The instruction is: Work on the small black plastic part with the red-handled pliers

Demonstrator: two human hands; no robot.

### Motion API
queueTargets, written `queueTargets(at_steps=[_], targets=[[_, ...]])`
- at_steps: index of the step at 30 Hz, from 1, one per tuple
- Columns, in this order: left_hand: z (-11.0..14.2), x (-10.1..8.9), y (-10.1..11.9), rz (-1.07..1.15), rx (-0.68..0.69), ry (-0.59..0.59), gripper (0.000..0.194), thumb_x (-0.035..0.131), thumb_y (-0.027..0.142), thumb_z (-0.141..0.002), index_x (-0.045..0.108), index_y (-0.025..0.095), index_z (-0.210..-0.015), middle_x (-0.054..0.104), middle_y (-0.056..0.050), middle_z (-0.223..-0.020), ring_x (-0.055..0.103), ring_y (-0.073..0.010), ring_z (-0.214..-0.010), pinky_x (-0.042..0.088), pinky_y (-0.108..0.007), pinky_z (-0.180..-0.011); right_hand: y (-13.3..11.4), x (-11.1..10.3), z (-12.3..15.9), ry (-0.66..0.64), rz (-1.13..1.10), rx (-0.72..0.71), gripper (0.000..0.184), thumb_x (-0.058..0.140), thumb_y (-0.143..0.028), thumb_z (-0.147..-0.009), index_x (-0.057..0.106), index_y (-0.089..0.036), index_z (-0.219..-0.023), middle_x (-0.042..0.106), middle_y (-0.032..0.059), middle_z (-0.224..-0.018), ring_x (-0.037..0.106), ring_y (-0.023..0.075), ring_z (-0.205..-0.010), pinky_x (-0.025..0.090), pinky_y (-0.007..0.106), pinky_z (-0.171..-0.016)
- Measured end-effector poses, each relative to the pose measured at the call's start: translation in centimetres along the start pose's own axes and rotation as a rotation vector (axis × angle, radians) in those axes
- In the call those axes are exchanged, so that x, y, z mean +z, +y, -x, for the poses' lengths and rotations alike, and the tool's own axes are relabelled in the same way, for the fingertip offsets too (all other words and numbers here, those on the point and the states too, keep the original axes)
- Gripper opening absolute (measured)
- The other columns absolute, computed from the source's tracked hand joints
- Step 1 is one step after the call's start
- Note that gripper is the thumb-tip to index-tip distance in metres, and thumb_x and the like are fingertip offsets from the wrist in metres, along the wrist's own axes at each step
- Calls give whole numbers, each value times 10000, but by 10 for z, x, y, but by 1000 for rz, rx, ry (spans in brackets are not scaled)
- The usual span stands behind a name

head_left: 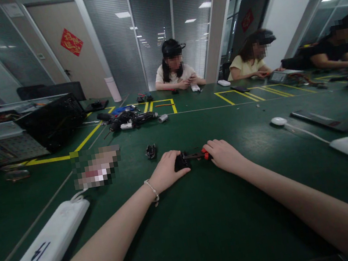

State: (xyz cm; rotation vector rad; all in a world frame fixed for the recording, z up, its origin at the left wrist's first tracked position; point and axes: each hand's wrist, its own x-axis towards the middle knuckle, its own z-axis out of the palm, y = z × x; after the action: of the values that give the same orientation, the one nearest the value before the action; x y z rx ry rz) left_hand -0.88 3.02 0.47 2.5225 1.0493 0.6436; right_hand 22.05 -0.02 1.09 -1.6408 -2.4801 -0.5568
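Observation:
My left hand (166, 170) is closed around a small black plastic part (179, 162) on the green table, its thumb along the near side. In my right hand (223, 153) are red-handled pliers (205, 153). Their dark, narrow jaws point left and reach the black part; whether they grip it I cannot tell. A second small black part (151, 151) lies just beyond my left hand, apart from it.
Tools and black parts (128, 118) are heaped farther back. An open computer case (23, 131) stands at left. White power strips (48, 254) lie on both sides, with a white mouse-shaped device (278, 121) at right. Several people sit across the table.

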Motion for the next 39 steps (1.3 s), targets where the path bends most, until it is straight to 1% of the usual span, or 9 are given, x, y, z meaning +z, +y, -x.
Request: queueTargets(at_steps=[7, 16, 23, 31, 39], targets=[[0, 0, 0, 0, 5, 9, 514, 557, 466, -720, 424, 174, -1122, 495, -90, -1113, 456, -243, -1050, 386, -387, -886, 2, 0, -1, -6, -12, -17, 299, 504, -117, -672, 524, -142, -969, 548, 91, -944, 496, 203, -835, 389, 322, -717], [0, 2, -1, -16, 10, 1, 518, 547, 473, -725, 422, 170, -1126, 492, -86, -1122, 453, -241, -1052, 390, -379, -885, -2, -5, -1, -25, 2, 2, 297, 495, -123, -683, 527, -131, -979, 551, 93, -945, 496, 204, -833, 389, 321, -716], [-1, 4, -4, -47, 33, 33, 510, 557, 462, -723, 424, 163, -1115, 496, -86, -1107, 454, -235, -1045, 379, -372, -898, 0, -3, -1, -36, -5, 0, 304, 489, -120, -677, 525, -137, -978, 547, 95, -952, 492, 207, -846, 376, 319, -726], [0, 3, -3, -39, 25, 17, 517, 551, 473, -723, 425, 163, -1117, 497, -86, -1107, 457, -231, -1036, 394, -370, -880, 2, 0, 0, -27, -14, -9, 320, 495, -120, -676, 517, -137, -995, 544, 95, -969, 489, 207, -861, 373, 319, -736], [-1, 2, -3, -24, 11, 12, 523, 553, 473, -720, 426, 165, -1123, 498, -89, -1113, 461, -236, -1033, 396, -371, -872, 0, -4, -2, -50, -13, 7, 307, 503, -119, -678, 527, -135, -984, 549, 95, -964, 496, 207, -853, 384, 320, -731]])
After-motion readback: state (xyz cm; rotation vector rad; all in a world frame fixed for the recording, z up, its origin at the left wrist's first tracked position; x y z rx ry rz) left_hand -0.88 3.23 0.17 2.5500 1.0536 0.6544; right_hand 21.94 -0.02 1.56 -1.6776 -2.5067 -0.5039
